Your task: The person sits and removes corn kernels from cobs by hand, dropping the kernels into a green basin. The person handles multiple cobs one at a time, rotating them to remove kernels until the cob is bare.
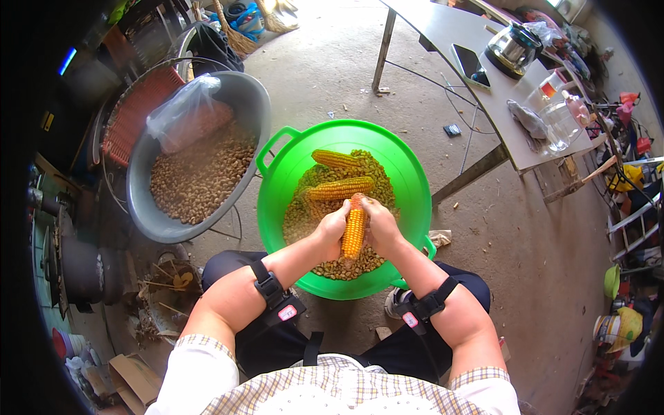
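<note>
Between my two hands is a dried yellow corn cob, gripped along both sides above a green plastic tub. My left hand presses its thumb near the cob's far end, where a reddish patch looks bare of kernels. From the other side, my right hand holds the same cob, thumb at that end too. Beyond my hands, two more corn cobs, one farther and one nearer, lie on loose corn kernels in the tub. My palms and lower fingers are partly hidden.
Left of the tub, a grey basin holds peanuts and a clear plastic bag. A table at the right bears a phone, a glass kettle and a plastic bottle. Brooms stand at the back.
</note>
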The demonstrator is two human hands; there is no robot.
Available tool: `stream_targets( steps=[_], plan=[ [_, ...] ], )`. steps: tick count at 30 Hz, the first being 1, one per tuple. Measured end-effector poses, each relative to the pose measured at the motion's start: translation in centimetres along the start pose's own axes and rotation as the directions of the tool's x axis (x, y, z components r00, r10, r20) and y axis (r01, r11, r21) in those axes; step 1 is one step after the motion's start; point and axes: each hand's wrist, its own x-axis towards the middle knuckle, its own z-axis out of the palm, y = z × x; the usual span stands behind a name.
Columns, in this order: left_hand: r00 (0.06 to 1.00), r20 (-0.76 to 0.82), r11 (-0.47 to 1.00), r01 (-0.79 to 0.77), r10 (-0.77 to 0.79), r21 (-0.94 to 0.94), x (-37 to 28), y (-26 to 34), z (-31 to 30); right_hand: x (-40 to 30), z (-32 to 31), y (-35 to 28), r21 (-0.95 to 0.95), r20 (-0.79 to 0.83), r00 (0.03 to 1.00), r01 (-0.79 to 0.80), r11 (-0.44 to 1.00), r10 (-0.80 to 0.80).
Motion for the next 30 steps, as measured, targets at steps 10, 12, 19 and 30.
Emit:
stream_targets(
  steps=[10,12,19,30],
  plan=[
    [0.996,0.021,0.996,-0.082,0.082,-0.017,-0.4,-0.5,0.7,0.3,0.1,0.2,-0.102,-0.033,0.999,0.025,0.994,-0.029],
    [0.998,0.036,0.998,-0.050,0.049,0.026,-0.4,-0.6,0.6,0.3,0.0,0.2,-0.157,-0.072,0.997,-0.052,0.986,0.041],
    [0.988,-0.090,0.982,-0.113,0.128,0.149,-0.1,-1.4,1.3,0.0,-0.2,0.1,-0.202,-0.097,0.992,-0.098,0.975,0.080],
    [0.999,-0.051,0.987,-0.004,0.013,0.163,1.1,0.1,0.2,0.0,-0.1,0.6,0.045,-0.039,0.999,-0.005,0.999,0.007]
  ],
)
